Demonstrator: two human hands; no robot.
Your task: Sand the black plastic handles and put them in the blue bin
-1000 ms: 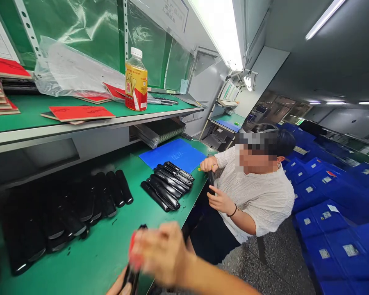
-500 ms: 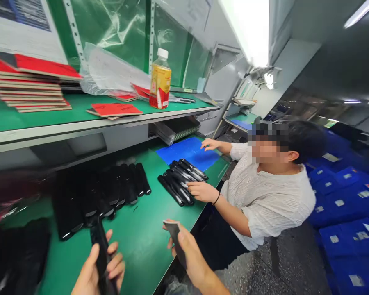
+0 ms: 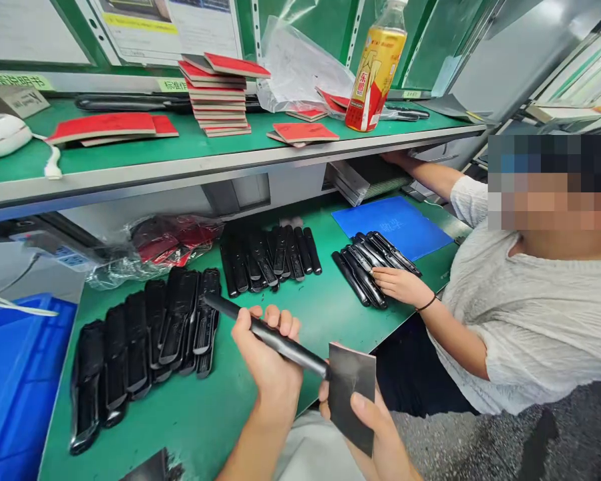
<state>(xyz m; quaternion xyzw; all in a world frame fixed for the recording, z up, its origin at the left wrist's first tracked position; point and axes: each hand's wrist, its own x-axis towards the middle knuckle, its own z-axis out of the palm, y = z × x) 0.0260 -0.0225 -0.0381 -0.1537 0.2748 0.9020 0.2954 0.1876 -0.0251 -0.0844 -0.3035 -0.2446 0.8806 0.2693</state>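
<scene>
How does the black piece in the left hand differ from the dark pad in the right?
Shape: the black piece is long and narrow; the dark pad is flat and rectangular.
Pose: the black piece slants down rightward in the picture; the dark pad stands nearer upright.
Hold: the left hand wraps the black piece; the right hand lays its thumb across the dark pad.
Shared: both look dark.

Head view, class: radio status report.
Left hand gripping long glossy black piece. Right hand holding dark-grey rectangular pad beside its end. Co-worker's hand beyond, at glossy black pieces.
</scene>
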